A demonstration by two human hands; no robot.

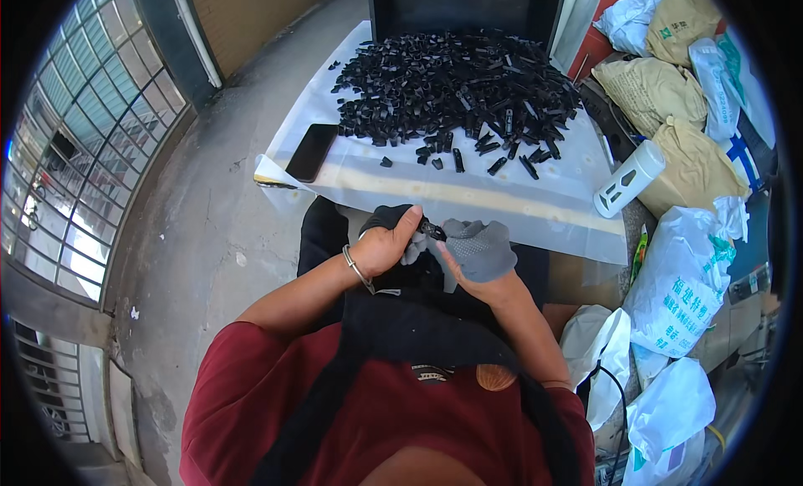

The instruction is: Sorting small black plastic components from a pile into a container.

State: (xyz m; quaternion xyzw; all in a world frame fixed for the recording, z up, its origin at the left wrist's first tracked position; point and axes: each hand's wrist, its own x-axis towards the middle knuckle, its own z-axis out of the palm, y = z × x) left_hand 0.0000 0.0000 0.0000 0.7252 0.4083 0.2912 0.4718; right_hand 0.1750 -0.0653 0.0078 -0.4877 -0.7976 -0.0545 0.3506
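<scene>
My left hand [391,239], in a partial dark glove with the thumb bare and a metal bangle at the wrist, is closed on a small black plastic part [432,230]. From the other side, my right hand [479,250], in a grey dotted glove that leaves a thumb bare, pinches the same piece. Both hands meet above my lap, just short of the table's near edge. Fingers hide most of the part, so its exact kind does not show. Beyond them, a large heap of similar black plastic parts [452,84] covers the table, with several loose ones along its near side.
A black phone [312,152] lies at the left of the sheet-covered table [385,185]. A white cylindrical container [629,180] stands tilted at its right edge. Stuffed sacks [677,281] crowd the right side. A dark bin [468,11] rises behind the heap; a barred window [92,126] is left.
</scene>
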